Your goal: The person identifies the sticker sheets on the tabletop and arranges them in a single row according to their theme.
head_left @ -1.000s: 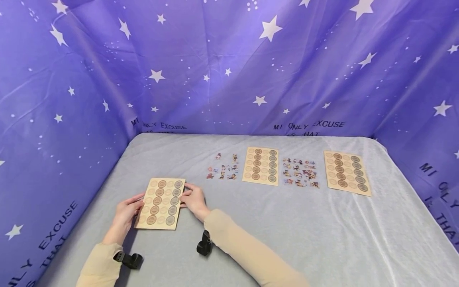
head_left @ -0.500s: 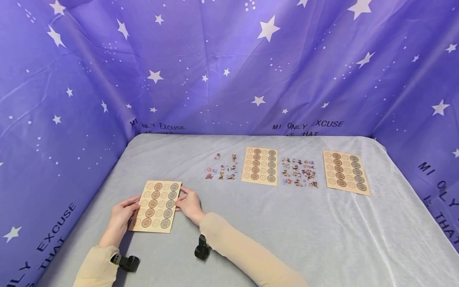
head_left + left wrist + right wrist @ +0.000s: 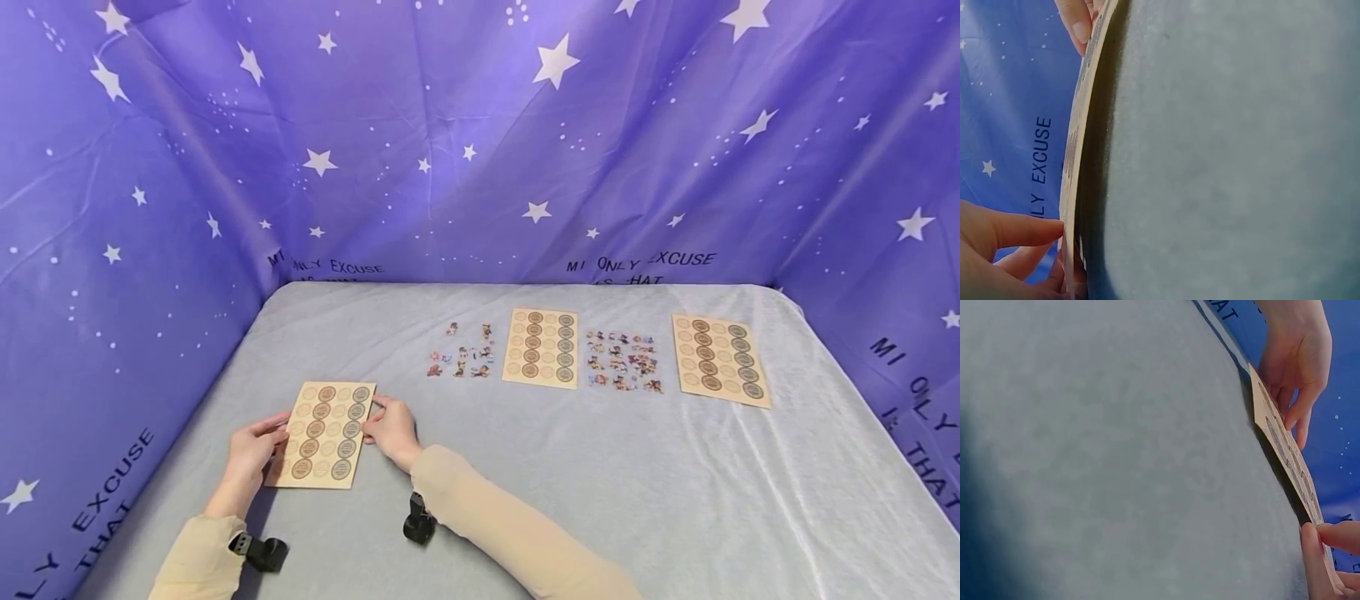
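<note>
In the head view, a tan sheet of round stickers (image 3: 330, 433), with rows of brown and grey seals, is held at the near left of the table. My left hand (image 3: 249, 460) grips its left edge. My right hand (image 3: 392, 432) pinches the right edge between thumb and fingers. From the left wrist, the sheet (image 3: 1075, 156) appears edge-on over the cloth, with my left fingers (image 3: 1029, 229) on its near end. The right wrist view has the sheet's edge (image 3: 1285, 447) above its own shadow, my right thumb and fingertip meeting on it.
Two more tan sticker sheets (image 3: 541, 348) lie flat toward the back; the other sheet (image 3: 720, 360) is at the far right. Clear sheets of small cartoon figures (image 3: 461, 352) lie left of and between (image 3: 622, 361) them. Grey cloth covers the table (image 3: 570, 483); purple starry curtains (image 3: 480, 125) surround it.
Both hands have moved slightly left and nearer with the sticker sheet between them, their hold on it unchanged. The view has shifted a little; the other sheets stay in place.
</note>
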The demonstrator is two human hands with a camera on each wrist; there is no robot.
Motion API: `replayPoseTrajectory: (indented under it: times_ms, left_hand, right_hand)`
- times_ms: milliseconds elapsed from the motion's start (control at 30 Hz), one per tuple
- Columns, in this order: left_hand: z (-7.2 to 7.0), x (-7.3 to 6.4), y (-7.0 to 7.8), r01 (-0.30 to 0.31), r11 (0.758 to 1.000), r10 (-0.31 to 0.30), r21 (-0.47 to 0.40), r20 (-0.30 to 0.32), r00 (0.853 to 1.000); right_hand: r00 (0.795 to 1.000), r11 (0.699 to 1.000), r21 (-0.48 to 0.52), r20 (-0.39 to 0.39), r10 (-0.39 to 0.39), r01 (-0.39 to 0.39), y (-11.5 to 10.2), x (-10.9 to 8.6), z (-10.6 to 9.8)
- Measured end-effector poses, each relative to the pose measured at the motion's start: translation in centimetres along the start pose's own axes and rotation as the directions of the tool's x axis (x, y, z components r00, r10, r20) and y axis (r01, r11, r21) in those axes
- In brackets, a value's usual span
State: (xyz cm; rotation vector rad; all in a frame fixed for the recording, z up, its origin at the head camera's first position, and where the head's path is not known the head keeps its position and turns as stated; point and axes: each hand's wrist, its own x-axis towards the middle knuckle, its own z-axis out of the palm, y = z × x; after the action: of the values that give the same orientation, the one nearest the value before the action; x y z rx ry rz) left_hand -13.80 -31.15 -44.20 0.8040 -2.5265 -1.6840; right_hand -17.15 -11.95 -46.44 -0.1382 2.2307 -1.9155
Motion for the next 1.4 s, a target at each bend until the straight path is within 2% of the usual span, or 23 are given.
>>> replayPoseTrajectory:
  times_ms: [167, 333, 433, 567, 667, 767, 833, 1000, 1133, 1233, 1400]
  left_hand:
    - [0.0, -0.3, 0.0, -0.008, 1.000, 0.008, -0.024, -0.017, 1.000]
    - [0.0, -0.3, 0.2, -0.033, 0.999, 0.031, -0.042, -0.046, 0.998]
    - [0.2, -0.1, 0.0, -0.057, 0.997, 0.054, -0.054, -0.051, 0.997]
    - [0.5, 1.2, -0.9, -0.085, 0.995, 0.083, -0.043, -0.056, 0.995]
    - [1.1, 2.6, -1.9, -0.096, 0.995, 0.096, 0.003, -0.088, 0.992]
    - [1.9, 3.7, -2.5, -0.100, 0.995, 0.102, 0.015, -0.127, 0.987]
    - [2.6, 3.9, -2.5, -0.116, 0.993, 0.112, -0.020, -0.142, 0.983]
    - [4.4, 3.9, -1.8, -0.166, 0.983, 0.150, -0.085, -0.163, 0.975]
    - [5.5, 4.0, -1.2, -0.217, 0.968, 0.198, -0.127, -0.148, 0.969]
    - [6.3, 3.7, -0.6, -0.246, 0.959, 0.231, -0.141, -0.113, 0.966]
    - [7.4, 1.8, 1.2, -0.301, 0.938, 0.301, -0.170, -0.027, 0.953]
  right_hand:
    - [0.999, 1.000, 0.029, 0.038, 0.007, -0.008, -0.3, -0.2, -0.4]
    - [0.998, 0.997, 0.074, 0.064, 0.009, -0.014, -0.5, -0.3, -1.7]
    - [0.996, 0.995, 0.092, 0.091, 0.017, -0.025, -0.5, -0.3, -2.6]
    - [0.992, 0.993, 0.105, 0.123, 0.032, -0.045, -0.4, -0.3, -3.8]
    - [0.990, 0.992, 0.118, 0.134, 0.031, -0.047, -0.5, -0.4, -4.7]
    - [0.989, 0.992, 0.114, 0.148, 0.030, -0.047, -1.6, -1.1, -6.0]
    - [0.986, 0.993, 0.108, 0.163, 0.031, -0.049, -2.7, -1.8, -6.9]
    - [0.983, 0.996, 0.082, 0.182, 0.018, -0.034, -3.2, -2.4, -8.8]
    - [0.982, 0.996, 0.078, 0.190, 0.018, -0.033, -3.7, -2.7, -10.2]
    - [0.981, 0.996, 0.083, 0.192, 0.020, -0.036, -3.7, -2.7, -11.2]
    - [0.987, 0.996, 0.084, 0.159, -0.001, -0.013, -2.1, -1.6, -12.7]
